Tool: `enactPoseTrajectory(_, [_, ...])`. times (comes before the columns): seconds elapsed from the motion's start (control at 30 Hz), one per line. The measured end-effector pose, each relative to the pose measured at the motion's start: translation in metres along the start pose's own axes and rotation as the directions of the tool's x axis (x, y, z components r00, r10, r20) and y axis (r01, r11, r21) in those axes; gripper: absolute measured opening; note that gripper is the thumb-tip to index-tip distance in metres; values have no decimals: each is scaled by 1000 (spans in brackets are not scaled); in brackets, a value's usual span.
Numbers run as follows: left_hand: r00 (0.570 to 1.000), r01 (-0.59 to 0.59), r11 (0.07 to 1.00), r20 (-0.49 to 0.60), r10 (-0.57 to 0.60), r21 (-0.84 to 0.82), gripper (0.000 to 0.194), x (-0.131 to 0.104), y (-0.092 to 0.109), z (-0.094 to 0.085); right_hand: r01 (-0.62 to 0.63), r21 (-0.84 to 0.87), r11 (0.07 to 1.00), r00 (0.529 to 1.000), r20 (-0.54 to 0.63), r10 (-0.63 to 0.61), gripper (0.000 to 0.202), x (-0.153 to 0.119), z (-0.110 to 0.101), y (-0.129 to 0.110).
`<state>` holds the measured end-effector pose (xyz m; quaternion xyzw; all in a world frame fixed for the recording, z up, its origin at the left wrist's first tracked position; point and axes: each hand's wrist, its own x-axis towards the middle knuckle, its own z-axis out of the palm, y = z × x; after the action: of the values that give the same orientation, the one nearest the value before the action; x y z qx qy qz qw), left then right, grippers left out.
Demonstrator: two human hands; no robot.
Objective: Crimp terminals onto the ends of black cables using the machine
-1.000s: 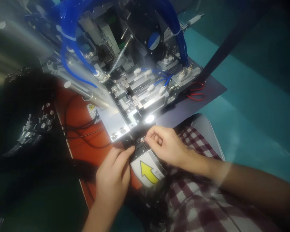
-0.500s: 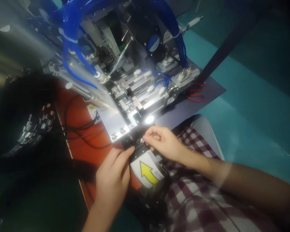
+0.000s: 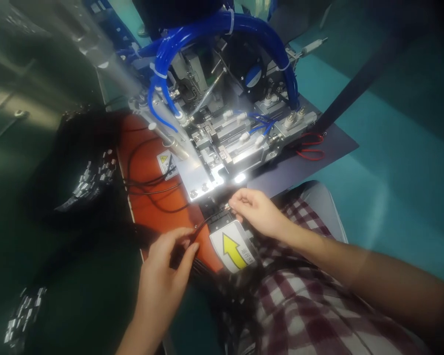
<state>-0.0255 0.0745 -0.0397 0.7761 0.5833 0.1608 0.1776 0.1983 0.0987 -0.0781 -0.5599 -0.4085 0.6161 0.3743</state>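
Observation:
A thin black cable (image 3: 209, 218) runs from my left hand up to my right, just in front of the machine's small working head. My left hand (image 3: 166, 268) is curled around the cable, thumb and forefinger close to it, at the edge of the orange base. My right hand (image 3: 258, 211) is closed in a pinch at the cable's far end, where a small shiny tip shows at the fingertips; its exact shape is too small to make out. Below the cable sits a white label with a yellow arrow (image 3: 234, 250).
The bench machine (image 3: 229, 143), with metal slides and blue air hoses (image 3: 207, 27), stands ahead on an orange base (image 3: 151, 162). Bundles of black cables with shiny ends (image 3: 91, 180) hang at left. Red-handled scissors (image 3: 313, 148) lie on the grey plate at right.
My left hand has drawn back down and left from the machine, and a stretch of black cable now shows between my hands. My right hand stays pinched near the head. The view has shifted.

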Motion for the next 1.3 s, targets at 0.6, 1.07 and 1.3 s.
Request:
enactPoseTrajectory(0.6, [805, -555, 662, 123, 581, 503, 42, 23, -19, -9, 27, -71, 997, 1000, -9, -27, 17, 0, -1, -3])
enactPoseTrajectory(1.07, [874, -479, 856, 20, 485, 195, 38, 19, -34, 0, 33, -66, 997, 999, -31, -35, 17, -1, 0, -2])
enactPoseTrajectory(1.3, [858, -498, 839, -18, 514, 222, 36, 18, -34, 2, 1, -16, 1000, 1000, 14, -1, 16, 1, -2, -3])
